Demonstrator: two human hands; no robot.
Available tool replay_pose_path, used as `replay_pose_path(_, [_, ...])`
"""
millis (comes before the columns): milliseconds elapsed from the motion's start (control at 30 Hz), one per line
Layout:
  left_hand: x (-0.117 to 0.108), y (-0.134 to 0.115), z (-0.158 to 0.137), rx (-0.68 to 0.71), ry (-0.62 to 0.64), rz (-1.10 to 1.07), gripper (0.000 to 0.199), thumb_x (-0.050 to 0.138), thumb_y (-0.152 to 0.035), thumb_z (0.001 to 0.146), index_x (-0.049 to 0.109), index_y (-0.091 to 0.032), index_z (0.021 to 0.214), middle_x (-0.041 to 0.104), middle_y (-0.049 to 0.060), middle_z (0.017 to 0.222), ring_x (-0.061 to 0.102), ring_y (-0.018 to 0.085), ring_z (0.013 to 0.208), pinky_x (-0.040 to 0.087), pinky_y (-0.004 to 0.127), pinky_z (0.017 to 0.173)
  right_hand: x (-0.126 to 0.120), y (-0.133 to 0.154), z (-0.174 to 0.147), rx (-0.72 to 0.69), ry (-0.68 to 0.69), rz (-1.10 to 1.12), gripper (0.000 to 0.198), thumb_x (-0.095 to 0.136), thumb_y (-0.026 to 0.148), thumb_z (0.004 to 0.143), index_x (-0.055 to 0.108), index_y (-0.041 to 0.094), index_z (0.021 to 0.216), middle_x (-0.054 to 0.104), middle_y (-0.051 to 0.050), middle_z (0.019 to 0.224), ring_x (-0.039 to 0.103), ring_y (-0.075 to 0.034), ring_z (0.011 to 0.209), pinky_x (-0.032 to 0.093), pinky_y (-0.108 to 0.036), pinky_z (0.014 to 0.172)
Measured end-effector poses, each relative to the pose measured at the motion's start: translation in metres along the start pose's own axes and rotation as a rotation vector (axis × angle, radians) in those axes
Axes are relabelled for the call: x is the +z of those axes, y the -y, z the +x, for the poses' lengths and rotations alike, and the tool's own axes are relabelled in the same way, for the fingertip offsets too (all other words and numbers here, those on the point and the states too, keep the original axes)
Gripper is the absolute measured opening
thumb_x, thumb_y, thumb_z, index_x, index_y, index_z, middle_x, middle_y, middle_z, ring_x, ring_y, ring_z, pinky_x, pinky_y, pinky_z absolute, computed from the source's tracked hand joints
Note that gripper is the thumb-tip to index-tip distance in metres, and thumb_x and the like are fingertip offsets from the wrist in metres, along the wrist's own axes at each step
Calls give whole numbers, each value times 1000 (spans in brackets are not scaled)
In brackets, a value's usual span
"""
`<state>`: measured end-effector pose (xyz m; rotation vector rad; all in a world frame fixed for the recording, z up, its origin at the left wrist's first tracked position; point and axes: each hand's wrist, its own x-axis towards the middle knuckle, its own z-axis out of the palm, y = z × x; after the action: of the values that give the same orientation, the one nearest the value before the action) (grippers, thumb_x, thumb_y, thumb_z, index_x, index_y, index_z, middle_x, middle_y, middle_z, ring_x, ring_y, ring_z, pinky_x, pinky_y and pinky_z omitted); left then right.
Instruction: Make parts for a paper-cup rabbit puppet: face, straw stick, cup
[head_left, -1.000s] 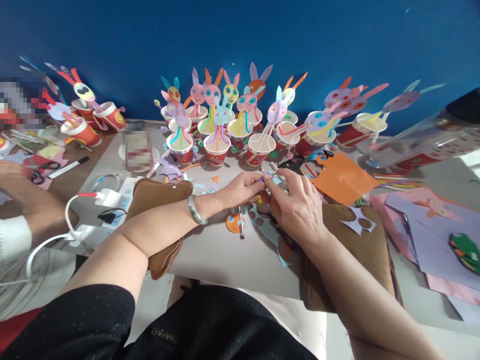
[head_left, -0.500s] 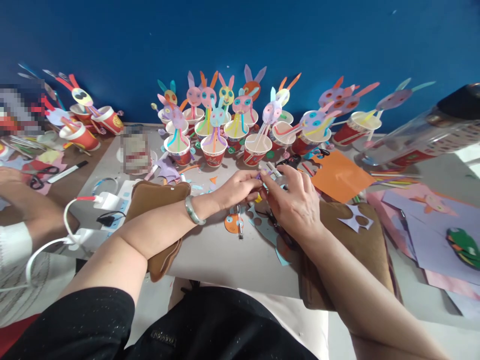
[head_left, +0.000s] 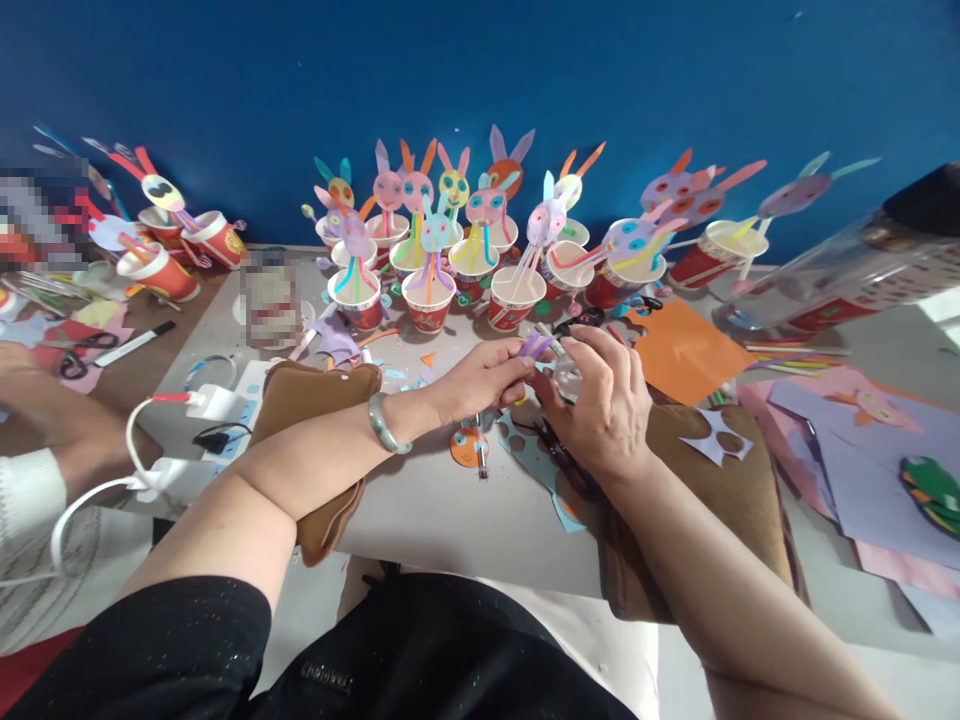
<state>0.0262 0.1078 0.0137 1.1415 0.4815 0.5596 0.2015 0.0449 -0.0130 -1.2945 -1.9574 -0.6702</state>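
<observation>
My left hand (head_left: 495, 375) pinches a purple paper piece (head_left: 537, 346) that stands up in narrow strips from the fingertips. Close beside it on the right, my right hand (head_left: 604, 400) is bent, its thumb and fingers apart, with nothing plainly held. A clear, shiny object (head_left: 566, 378) shows between the right thumb and fingers; whether they touch it I cannot tell. Below the hands lies an orange paper face (head_left: 466, 447) with blue eyes, a pen (head_left: 481, 447) across its edge. Light blue paper scraps (head_left: 529, 455) with round holes lie under my right hand.
Paper cups (head_left: 429, 300) with straw-and-paper rabbit figures stand along the blue wall. Orange paper (head_left: 660, 345), a clear bottle (head_left: 825, 280) and brown cushions (head_left: 705, 500) are rightward. A power strip (head_left: 236, 415) and another person's arm (head_left: 67, 430) are left.
My right hand has drawn slightly right, away from my left fingertips, and its fingers have parted. More of the purple paper now shows in my left hand.
</observation>
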Motion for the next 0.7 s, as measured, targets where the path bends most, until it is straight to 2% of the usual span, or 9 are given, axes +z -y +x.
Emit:
replay_pose_path(100, [1, -2, 0, -6, -8, -23, 32, 70, -45, 90, 52, -18, 94, 56, -7, 61, 38, 4, 46, 22, 19, 45, 0, -3, 0, 33, -12, 41, 53, 62, 39, 100, 41, 22, 146, 66, -19, 129, 66, -32, 112, 55, -45, 90])
replay_pose_path(200, [3, -4, 0, -43, -50, -28, 28, 68, -39, 92, 49, -19, 100, 69, -2, 73, 41, 3, 47, 24, 19, 46, 1, -4, 0, 60, -28, 94, 54, 65, 42, 98, 45, 23, 145, 66, -18, 128, 66, -32, 111, 56, -46, 90])
replay_pose_path(267, [3, -5, 0, -61, -67, -26, 23, 65, -32, 93, 48, -20, 102, 64, -5, 65, 41, 4, 46, 25, 19, 46, 0, -4, 0, 59, -29, 88, 52, 66, 40, 98, 48, 24, 144, 66, -17, 127, 67, -31, 110, 57, -45, 89])
replay_pose_path(400, [4, -7, -2, -79, -92, 17, 8, 55, -22, 96, 47, -21, 96, 43, -12, 49, 37, 6, 41, 24, 20, 45, -1, -4, 0, 11, -1, -8, 45, 67, 32, 97, 54, 30, 141, 66, -15, 129, 67, -29, 106, 56, -43, 87])
replay_pose_path(533, [7, -8, -2, -86, -109, 45, 10, 46, -15, 98, 46, -21, 91, 42, -12, 51, 34, 4, 39, 24, 18, 45, 0, -3, -1, -24, 40, -16, 48, 68, 29, 97, 59, 34, 144, 65, -14, 131, 66, -29, 107, 55, -42, 88])
replay_pose_path(700, [8, -10, -1, -75, -119, 65, 17, 44, -11, 100, 46, -20, 85, 40, -12, 50, 33, 4, 40, 24, 19, 45, 0, -4, -3, -38, 83, -108, 49, 67, 31, 98, 59, 35, 146, 64, -14, 133, 65, -28, 106, 55, -41, 88])
